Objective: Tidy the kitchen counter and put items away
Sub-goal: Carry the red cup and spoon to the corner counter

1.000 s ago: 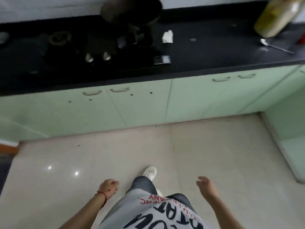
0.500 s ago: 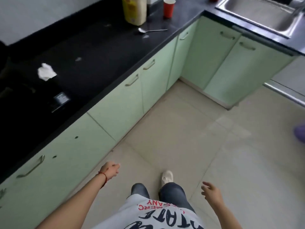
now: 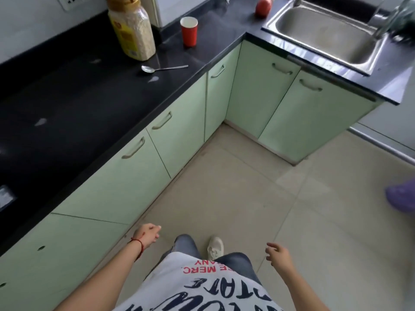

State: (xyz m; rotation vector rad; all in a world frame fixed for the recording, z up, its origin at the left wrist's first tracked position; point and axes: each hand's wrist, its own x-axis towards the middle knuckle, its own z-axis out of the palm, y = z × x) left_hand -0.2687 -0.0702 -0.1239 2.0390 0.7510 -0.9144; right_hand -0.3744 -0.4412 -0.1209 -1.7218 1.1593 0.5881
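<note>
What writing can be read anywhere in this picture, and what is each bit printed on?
"MERC": red letters, seen upside down, on the person's white T-shirt.
"ANY": red, also upside down, on the same shirt.
Large black lettering lower on the shirt: cut off, not readable.
Yellow label on the big jar on the counter: too blurred to read.
Red cup: no writing visible.

We are looking down into a home kitchen. A black counter (image 3: 94, 102) is running along the wall and turning a corner toward a steel sink (image 3: 323, 34), which is sitting sunk into its far run. Pale green cabinet doors (image 3: 125, 178) with curved handles are lining the space beneath the counter. On the counter, left of the sink, a tall food jar (image 3: 132, 30) is standing beside a red paper cup (image 3: 189, 31), and a spoon (image 3: 162, 68) is lying just in front of them (ordinary household clutter). Beige floor tiles (image 3: 258, 187) are spreading out below the sink.
</note>
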